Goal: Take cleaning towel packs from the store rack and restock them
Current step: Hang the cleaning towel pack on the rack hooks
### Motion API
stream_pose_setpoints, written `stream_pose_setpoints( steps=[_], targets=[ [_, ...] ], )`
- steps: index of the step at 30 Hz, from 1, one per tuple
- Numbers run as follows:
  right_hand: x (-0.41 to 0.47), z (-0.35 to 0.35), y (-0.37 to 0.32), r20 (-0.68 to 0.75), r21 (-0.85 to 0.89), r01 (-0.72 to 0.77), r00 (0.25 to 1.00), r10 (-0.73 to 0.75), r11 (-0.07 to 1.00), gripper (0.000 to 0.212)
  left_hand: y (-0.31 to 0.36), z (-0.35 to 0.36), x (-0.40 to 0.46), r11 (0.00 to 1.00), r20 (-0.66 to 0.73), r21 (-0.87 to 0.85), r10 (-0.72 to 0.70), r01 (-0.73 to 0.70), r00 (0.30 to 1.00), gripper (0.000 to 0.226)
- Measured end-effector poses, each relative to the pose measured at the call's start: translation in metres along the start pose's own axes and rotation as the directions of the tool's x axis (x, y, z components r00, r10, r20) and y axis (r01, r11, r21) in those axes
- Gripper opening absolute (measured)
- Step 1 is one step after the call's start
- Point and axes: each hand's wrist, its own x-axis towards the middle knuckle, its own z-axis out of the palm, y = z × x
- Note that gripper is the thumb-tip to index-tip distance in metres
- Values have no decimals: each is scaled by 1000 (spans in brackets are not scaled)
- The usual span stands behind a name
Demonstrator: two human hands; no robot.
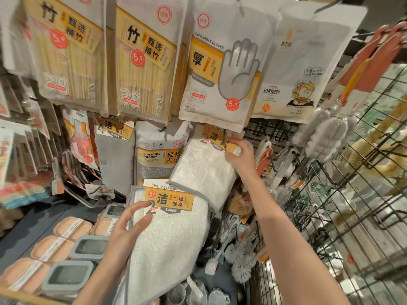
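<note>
Reaching up to the rack, the right hand [239, 154] pinches the yellow header card of a cleaning towel pack [204, 170] that hangs at a black hook [224, 137], just under the disposable gloves bag [222, 69]. The pack is tilted, its lower corner swings toward the left. The left hand [130, 225] holds a second cleaning towel pack [171, 238] lower down, in front of the shelf; the thumb lies on its label and the other fingers are behind the cloth, so it is gripped.

I judge that the step in hand is passing the upper pack's card hole over the hook. To do this well, the right hand should keep the card flat and level, find the hook tip with the hole, and slide the pack straight along the wire. The left hand should keep its pack away from the hook.

Counting: two white towel packs are in the hands. One cleaning sponge bag [159, 150] hangs beside the upper pack, and two bamboo chopstick packs [72, 53] hang at the top left of the rack.
</note>
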Motion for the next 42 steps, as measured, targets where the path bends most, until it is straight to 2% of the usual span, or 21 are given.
stream_pose_setpoints(
  steps=[4, 7, 13, 20, 23, 28, 34, 38, 42],
  targets=[
    [-8, -3, -3, 126, -97, -91, 987, 103, 991, 59, 0, -2, -3, 1000, -1, -21, -23, 23, 1000, 23],
    [-24, -3, 2, 122, -61, -104, 986, 111, 993, 63, 1, -2, -5, 1000, 0, -14, -9, 9, 1000, 23],
    [-83, 6, 12, 174, -23, -47, 983, 50, 999, 52, 3, 3, -11, 997, 25, 64, 46, -48, 999, 25],
    [-121, 29, 10, 343, -15, -119, 932, 117, 993, 39, -3, 1, -11, 995, 60, 91, 31, -36, 998, 27],
    [-128, 33, 10, 345, -44, -120, 930, 127, 992, 49, -5, 1, -11, 998, 51, 52, 22, -25, 998, 26],
    [-145, 42, 12, 249, 3, -86, 965, 83, 996, 62, -8, 1, -10, 1000, 54, 21, 14, -16, 998, 26],
    [-153, 43, 14, 148, 109, -65, 988, 49, 992, 40, -8, -3, -13, 1000, 133, 14, 17, -19, 991, 40],
    [-150, 32, 14, 168, 204, -52, 986, 18, 978, 34, -6, -6, -10, 1000, 202, 1, -4, 4, 979, 62],
    [-143, 22, 15, 195, 281, -80, 981, 25, 957, 33, -4, -3, -11, 999, 204, 27, 39, -46, 978, 63]
  ],
)
